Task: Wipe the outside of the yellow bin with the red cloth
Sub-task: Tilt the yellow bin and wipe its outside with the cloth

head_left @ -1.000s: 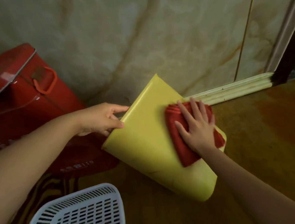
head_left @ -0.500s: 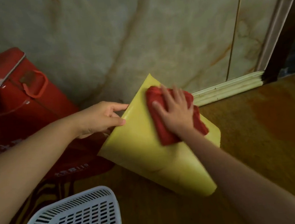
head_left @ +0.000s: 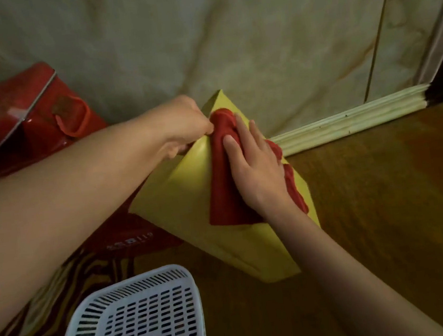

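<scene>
Right hand (head_left: 256, 169) flat, fingers spread, pressing the red cloth (head_left: 225, 184) against the upper face of the yellow bin (head_left: 180, 200) — cloth trapped directly under palm and fingers, bunched at its top end. Left hand (head_left: 185, 125) closed on the bin's raised edge, knuckles touching the cloth's top fold. Bin tilted on the wooden floor (head_left: 383, 191), near the marbled wall (head_left: 255, 39) — red box (head_left: 16, 122) at left, white slotted basket (head_left: 139, 326) nearer the camera.

One view only — a wide-angle camera on the person's head, looking forward and steeply down, close over both forearms. It faces the foot of the wall (head_left: 255, 39) and the floor (head_left: 384, 204) — edges bend slightly.
</scene>
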`<state>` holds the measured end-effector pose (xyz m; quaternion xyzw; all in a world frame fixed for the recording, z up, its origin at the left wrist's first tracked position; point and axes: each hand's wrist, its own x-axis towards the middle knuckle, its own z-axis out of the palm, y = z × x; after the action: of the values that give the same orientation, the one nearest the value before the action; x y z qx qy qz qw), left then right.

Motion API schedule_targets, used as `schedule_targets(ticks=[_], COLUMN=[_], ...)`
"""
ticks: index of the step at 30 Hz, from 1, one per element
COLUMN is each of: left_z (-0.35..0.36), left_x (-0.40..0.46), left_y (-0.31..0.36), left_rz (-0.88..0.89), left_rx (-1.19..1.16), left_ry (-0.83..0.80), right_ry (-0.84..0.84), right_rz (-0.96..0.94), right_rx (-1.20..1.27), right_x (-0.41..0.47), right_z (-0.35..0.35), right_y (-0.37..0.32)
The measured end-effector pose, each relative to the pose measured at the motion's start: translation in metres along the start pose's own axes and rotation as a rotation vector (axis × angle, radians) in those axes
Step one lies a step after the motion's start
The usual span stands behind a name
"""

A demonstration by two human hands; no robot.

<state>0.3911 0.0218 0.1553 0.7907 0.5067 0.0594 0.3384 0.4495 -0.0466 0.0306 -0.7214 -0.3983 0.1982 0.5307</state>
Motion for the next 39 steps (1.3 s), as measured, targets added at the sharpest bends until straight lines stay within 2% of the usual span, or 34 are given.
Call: schedule_targets(ticks=[3, 5, 6, 9, 11, 14, 15, 17, 20, 24, 29, 31, 35, 39], left_z=[0.001, 0.005, 0.005, 0.009, 0.015, 0.004, -0.007, -0.03, -0.043, -0.032, -0.018, -0.013, -0.001, 0.007], left_x=[-0.002, -0.002, 0.0, 0.001, 0.0, -0.016, -0.022, -0.03, -0.036, -0.026, -0.004, 0.004, 0.012, 0.022], left_y=[-0.009, -0.018, -0.019, -0.009, -0.006, -0.017, -0.025, -0.045, -0.065, -0.051, -0.025, -0.017, -0.001, 0.012], left_rz=[-0.067, -0.096, -0.095, -0.059, 0.04, 0.242, 0.304, 0.387, 0.358, 0.414, 0.389, 0.399, 0.427, 0.413], left_rx=[-0.038, -0.043, -0.056, -0.094, -0.087, 0.136, 0.27, 0.505, 0.46, 0.393, 0.245, 0.207, 0.174, 0.131], left_ry=[0.001, -0.028, -0.027, -0.066, -0.14, -0.293, -0.308, -0.235, -0.181, -0.156, -0.291, -0.344, -0.464, -0.426], right_ry=[0.012, 0.013, 0.015, 0.065, 0.105, 0.116, 0.11, 0.101, 0.075, 0.11, 0.229, 0.247, 0.302, 0.296], right_rz=[-0.181, -0.266, -0.251, 0.087, 0.282, 0.347, 0.352, 0.342, 0.258, 0.051, -0.297, -0.376, -0.459, -0.462], right_rx=[0.047, 0.018, 0.013, 0.119, 0.208, 0.261, 0.267, 0.242, 0.143, 0.067, -0.178, -0.247, -0.215, -0.189], right_x=[-0.01, -0.03, -0.041, -0.068, -0.075, -0.074, -0.073, -0.07, -0.065, -0.055, -0.031, -0.025, -0.02, -0.013], right_z=[0.011, 0.014, 0.014, 0.015, 0.017, 0.022, 0.023, 0.029, 0.032, 0.025, 0.01, 0.004, -0.007, -0.017], right_y=[0.007, 0.049, 0.075, 0.136, 0.15, 0.144, 0.141, 0.133, 0.111, 0.068, 0.023, 0.029, 0.067, 0.108])
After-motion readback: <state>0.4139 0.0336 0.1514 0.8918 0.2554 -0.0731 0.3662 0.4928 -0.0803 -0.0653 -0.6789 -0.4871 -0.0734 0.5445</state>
